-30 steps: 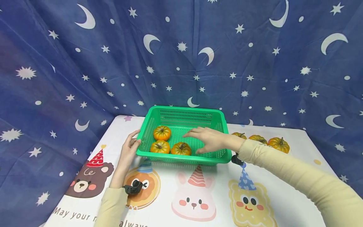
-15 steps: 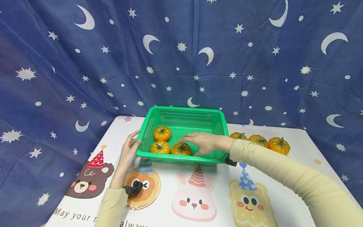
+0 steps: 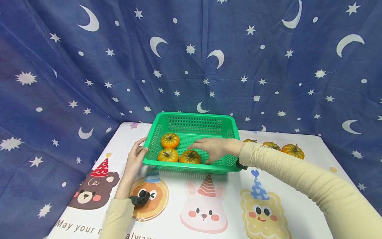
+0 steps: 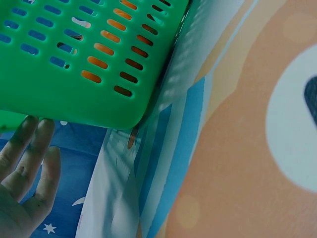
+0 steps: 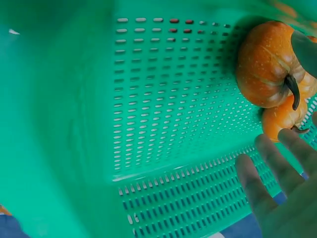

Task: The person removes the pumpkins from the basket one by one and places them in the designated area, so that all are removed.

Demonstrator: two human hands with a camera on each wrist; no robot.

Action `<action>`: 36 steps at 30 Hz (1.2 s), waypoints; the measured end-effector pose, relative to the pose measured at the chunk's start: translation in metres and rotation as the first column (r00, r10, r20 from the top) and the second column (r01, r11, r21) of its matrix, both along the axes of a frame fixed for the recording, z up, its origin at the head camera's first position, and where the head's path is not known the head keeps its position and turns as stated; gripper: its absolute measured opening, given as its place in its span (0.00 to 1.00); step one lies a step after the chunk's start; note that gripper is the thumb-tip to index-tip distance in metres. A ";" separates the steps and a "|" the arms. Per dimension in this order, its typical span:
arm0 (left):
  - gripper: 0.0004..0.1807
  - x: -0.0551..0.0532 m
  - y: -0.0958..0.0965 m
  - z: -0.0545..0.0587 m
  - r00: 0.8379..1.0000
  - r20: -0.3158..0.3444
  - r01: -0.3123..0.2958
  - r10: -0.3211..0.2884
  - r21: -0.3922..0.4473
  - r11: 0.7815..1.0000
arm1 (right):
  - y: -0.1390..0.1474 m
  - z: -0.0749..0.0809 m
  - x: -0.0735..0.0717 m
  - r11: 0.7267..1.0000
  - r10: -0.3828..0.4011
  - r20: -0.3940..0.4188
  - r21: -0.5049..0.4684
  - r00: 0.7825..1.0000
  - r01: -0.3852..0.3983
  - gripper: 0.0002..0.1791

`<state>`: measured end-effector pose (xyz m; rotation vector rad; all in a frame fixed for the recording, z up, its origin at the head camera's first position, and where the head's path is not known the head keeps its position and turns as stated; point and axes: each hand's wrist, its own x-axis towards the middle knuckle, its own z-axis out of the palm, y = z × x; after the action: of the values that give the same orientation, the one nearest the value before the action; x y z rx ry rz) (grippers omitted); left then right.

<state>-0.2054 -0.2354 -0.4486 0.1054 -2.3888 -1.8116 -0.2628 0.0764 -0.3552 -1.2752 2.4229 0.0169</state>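
Observation:
A green plastic basket (image 3: pixel 195 115) with slotted walls holds three small orange pumpkins: one at the back left (image 3: pixel 170 140), one at the front left (image 3: pixel 167 155) and one nearer the front middle (image 3: pixel 190 157). My left hand (image 3: pixel 135 160) is at the basket's left side; in the left wrist view its fairly straight fingers (image 4: pixel 42 153) meet the basket's edge. Reaching into the basket, my right hand (image 3: pixel 214 148) is over the floor just right of the front middle pumpkin. The right wrist view shows its fingers (image 5: pixel 275 161) spread, close to the pumpkins, holding none.
Outside the basket to the right, three more pumpkins sit in a row: one partly behind the right forearm (image 3: pixel 250 140), a middle one (image 3: pixel 271 145) and a right one (image 3: pixel 293 151). A white tablecloth (image 3: pixel 173 199) with cartoon prints covers the table; a blue starry curtain (image 3: pixel 191 66) hangs behind.
My right hand has moved left and lower in the basket, up to the front middle pumpkin, and then stayed there. The left hand, basket and pumpkins have kept their places.

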 end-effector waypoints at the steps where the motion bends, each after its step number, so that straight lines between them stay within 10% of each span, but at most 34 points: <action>1: 0.25 0.000 0.000 0.000 1.000 0.001 0.001 -0.001 -0.001 1.000 | -0.001 0.000 -0.001 1.000 -0.002 0.004 0.005 1.000 0.002 0.45; 36: 0.25 0.000 0.000 0.000 1.000 0.013 0.005 -0.005 0.023 1.000 | -0.031 -0.037 -0.027 0.997 0.054 0.100 0.052 0.994 -0.060 0.49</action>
<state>-0.2052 -0.2356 -0.4488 0.1134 -2.3796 -1.8462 -0.2894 0.0456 -0.3923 -1.2899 2.2869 0.0362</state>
